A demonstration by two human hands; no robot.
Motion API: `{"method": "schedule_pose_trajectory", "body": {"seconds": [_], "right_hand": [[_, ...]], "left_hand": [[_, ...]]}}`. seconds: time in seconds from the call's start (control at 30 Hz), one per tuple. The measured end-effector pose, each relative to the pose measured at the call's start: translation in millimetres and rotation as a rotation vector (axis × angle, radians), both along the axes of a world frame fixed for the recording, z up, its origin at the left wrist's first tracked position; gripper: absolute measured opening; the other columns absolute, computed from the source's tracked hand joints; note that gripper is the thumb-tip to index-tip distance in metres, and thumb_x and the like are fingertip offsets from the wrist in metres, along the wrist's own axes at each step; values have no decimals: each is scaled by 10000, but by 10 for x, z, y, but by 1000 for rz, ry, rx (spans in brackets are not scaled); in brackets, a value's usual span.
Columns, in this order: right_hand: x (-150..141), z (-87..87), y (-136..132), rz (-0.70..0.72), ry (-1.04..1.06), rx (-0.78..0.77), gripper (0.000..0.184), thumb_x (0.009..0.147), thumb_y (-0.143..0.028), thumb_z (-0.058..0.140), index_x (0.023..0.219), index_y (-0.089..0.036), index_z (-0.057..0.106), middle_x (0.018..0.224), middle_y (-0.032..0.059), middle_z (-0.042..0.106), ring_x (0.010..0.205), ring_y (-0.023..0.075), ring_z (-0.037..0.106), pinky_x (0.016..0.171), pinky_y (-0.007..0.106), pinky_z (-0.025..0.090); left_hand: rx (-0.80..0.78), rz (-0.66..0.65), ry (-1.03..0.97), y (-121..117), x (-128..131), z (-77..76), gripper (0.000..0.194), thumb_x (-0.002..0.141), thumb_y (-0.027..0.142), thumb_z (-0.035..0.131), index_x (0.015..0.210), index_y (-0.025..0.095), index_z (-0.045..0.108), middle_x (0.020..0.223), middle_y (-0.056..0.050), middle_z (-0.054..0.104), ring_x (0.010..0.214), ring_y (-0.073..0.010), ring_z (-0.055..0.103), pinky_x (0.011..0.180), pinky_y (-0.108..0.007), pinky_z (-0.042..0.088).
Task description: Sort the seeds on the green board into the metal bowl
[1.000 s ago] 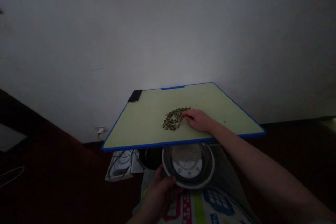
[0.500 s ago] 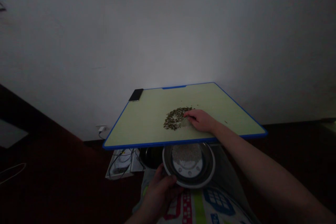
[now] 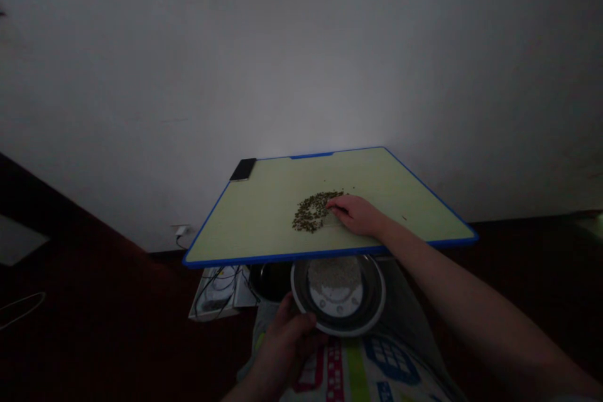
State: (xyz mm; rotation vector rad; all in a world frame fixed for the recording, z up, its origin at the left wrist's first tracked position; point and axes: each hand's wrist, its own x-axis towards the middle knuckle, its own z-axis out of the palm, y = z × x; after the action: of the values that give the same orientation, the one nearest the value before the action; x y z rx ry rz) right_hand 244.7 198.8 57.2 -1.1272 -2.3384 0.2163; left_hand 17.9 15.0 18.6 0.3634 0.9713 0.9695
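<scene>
My left hand [image 3: 293, 334] grips the near-left rim of a round metal bowl [image 3: 377, 301], thumb on the rim. The bowl is tipped under the table's near edge and holds pale grains [image 3: 334, 275]. Over the pale green tabletop [image 3: 264, 201] my right hand [image 3: 355, 213] is closed in a pinch at the right side of a scattered patch of small dark bits [image 3: 308, 217], which look like seeds or grains. What its fingertips hold, if anything, is too small to make out.
A dark phone [image 3: 243, 169] lies at the table's far left corner. Below on the left stand a dark pot [image 3: 273, 282] and a white box [image 3: 214, 295] with cables. A plug [image 3: 181, 231] sits in the wall socket. The table stands against a pale wall [image 3: 301, 63].
My right hand's fingertips have moved very slightly left beside the dark bits. The left hand and bowl keep their place. The view has shifted a little.
</scene>
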Motion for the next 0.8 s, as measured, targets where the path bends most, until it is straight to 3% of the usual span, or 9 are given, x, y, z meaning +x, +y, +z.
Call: {"method": "schedule_pose_trajectory", "body": {"seconds": [0.5,0.8], "right_hand": [[-9,24,-36,51,15,10,279,869,-155,481,1051,-158,692,1018,102,731,940,214,664,857,347,487],[-12,1,-21,84,27,21,275,889,-174,477,1067,-155,686,1025,108,728,952,213,663,858,350,491]], "left_hand": [[-12,5,31,-3,-10,-5,612,617,108,736,1151,209,456,989,-74,727,909,-277,724,777,-386,577],[20,-10,-2,0,-37,-91,527,646,116,737,1116,204,514,1011,-74,721,925,-271,716,815,-396,566]]}}
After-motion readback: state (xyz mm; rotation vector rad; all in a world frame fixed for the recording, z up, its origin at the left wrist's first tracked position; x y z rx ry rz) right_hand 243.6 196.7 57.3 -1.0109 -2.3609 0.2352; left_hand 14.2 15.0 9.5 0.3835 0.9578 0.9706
